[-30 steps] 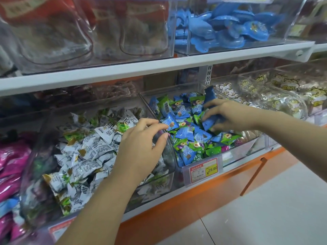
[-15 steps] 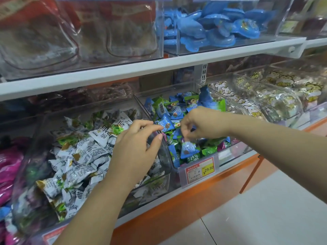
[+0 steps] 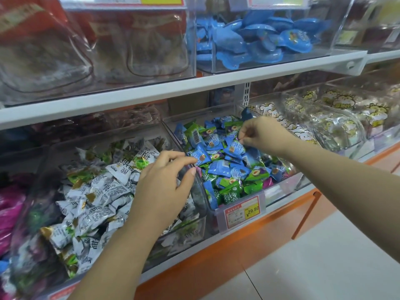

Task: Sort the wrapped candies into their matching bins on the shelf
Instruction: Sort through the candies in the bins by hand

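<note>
While the left hand (image 3: 164, 187) hangs loosely curled, the right hand (image 3: 262, 133) pinches a blue candy (image 3: 236, 147).

Your left hand (image 3: 161, 189) and right hand (image 3: 263, 132) are both bare, forearms bare too right down to the frame edge, nails short and plain.

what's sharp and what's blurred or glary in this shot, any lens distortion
Head view: the price tag and the right hand pinching a blue candy are sharp; the upper-left bins are smeared and hazed by reflections; the white shelf edge looks straight.
</note>
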